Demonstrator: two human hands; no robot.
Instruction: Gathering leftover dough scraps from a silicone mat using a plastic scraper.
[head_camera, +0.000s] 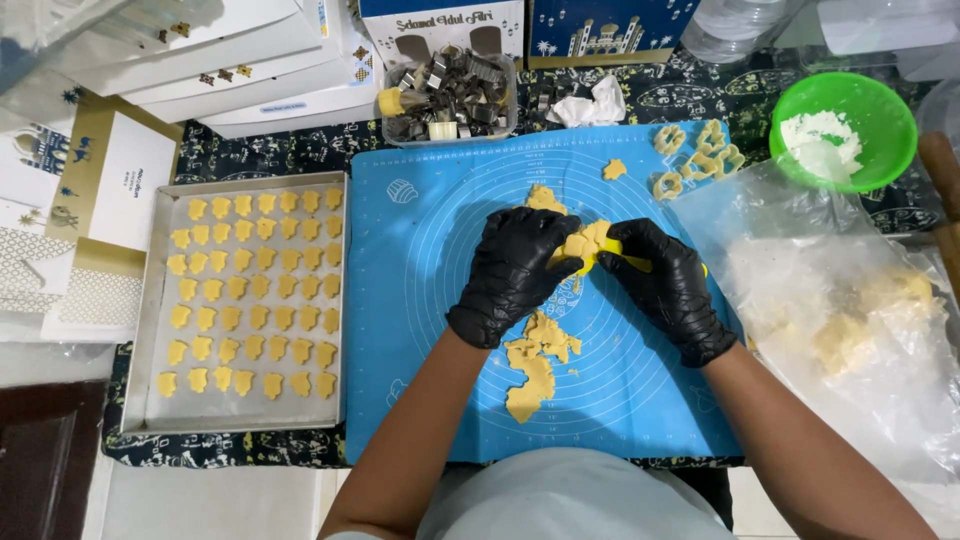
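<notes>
Both my hands wear black gloves over the blue silicone baking mat (430, 330). My left hand (512, 272) and my right hand (668, 288) meet at the mat's middle, pinching a piece of yellow dough (583, 243) between them. My right hand also grips a yellow cutter tool, mostly hidden by the fingers. A flat strip of leftover rolled dough (535, 365) lies on the mat below my hands. Smaller dough scraps (545, 197) sit just above them.
A metal tray (150, 400) lined with rows of cut dough shapes stands to the left. A clear tub of metal cutters (448, 100) sits at the back. A green bowl of flour (845, 130) and a plastic bag of dough (850, 320) are on the right. White boxes (220, 60) are stacked at the back left.
</notes>
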